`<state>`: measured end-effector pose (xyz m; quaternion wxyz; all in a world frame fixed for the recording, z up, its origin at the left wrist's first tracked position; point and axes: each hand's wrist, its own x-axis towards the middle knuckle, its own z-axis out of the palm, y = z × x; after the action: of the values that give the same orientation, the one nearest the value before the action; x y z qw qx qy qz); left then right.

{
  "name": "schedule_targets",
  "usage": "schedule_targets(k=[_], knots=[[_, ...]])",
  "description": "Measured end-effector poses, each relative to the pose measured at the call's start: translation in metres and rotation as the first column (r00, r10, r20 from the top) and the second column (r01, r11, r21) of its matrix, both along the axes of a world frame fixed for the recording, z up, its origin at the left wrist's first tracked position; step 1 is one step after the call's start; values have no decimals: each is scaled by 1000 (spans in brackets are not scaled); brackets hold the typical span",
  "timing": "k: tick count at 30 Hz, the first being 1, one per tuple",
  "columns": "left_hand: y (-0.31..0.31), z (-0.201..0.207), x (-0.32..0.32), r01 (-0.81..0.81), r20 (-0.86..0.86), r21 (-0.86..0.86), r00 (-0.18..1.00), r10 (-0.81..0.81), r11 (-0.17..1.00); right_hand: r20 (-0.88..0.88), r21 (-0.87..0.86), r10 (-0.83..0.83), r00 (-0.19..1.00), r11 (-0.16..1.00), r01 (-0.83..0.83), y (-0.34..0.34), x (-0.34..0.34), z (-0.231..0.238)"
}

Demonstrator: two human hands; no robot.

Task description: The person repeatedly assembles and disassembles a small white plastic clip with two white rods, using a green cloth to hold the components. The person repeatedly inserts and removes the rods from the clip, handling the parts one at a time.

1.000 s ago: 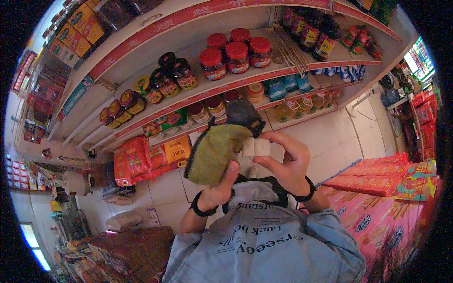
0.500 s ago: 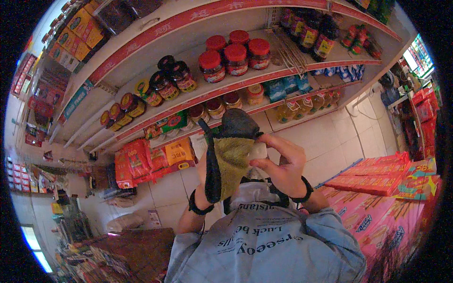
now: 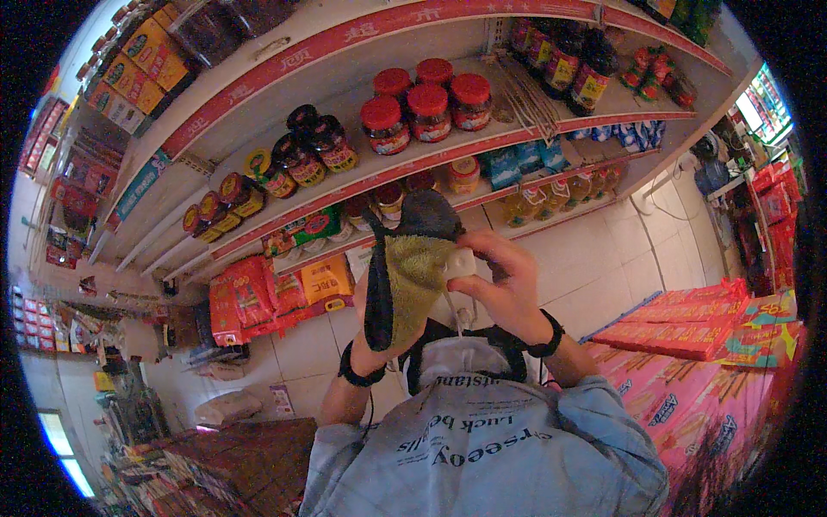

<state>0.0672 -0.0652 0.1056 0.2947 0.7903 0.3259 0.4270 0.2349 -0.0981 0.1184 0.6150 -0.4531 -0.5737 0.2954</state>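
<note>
An olive-green cloth (image 3: 415,271) with black parts is held up in front of me and drapes over my left hand (image 3: 372,332). That hand grips the cloth from behind; its fingers are hidden. At the cloth's right edge, my right hand (image 3: 504,276) is closed, thumb and index finger pinching a small white block-like object (image 3: 462,264). The object touches the cloth, and a pale cord-like strip (image 3: 461,312) hangs below it. What exactly the white object is cannot be made out.
Ahead stands a shelf (image 3: 508,142) with red-lidded jars (image 3: 428,112), dark-lidded jars (image 3: 332,142) and dark bottles (image 3: 594,73). Red packets (image 3: 250,297) lie at the lower left shelf. Pink boxes (image 3: 655,388) are stacked at right, brown boxes (image 3: 250,448) at lower left.
Both hands have moved slightly left with the cloth and the white object. More of the white object and the pale strip below it now shows.
</note>
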Motion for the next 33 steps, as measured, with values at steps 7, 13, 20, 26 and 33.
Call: schedule_targets(k=[7, 13, 20, 26, 33], knots=[[3, -1, -4, -1, -50, -107, 999, -5, 994, 31, -6, -14, 999, 1000, 14, 4, -6, 7], [3, 18, 1, -69, -212, 246, 970, 123, 967, -36, -22, -78, 996, 997, 77, 1, -12, 2], [-6, 13, 16, -62, 124, -452, 984, 131, 890, 89, 70, -206, 975, 977, 200, 5, -13, 9], [-6, 10, 14, -47, 263, -282, 957, 124, 958, 30, 118, -194, 981, 975, 189, 9, -18, -2], [-1, 20, 13, -180, -68, 216, 978, 199, 960, 91, 65, -177, 980, 983, 171, 10, -21, -5]])
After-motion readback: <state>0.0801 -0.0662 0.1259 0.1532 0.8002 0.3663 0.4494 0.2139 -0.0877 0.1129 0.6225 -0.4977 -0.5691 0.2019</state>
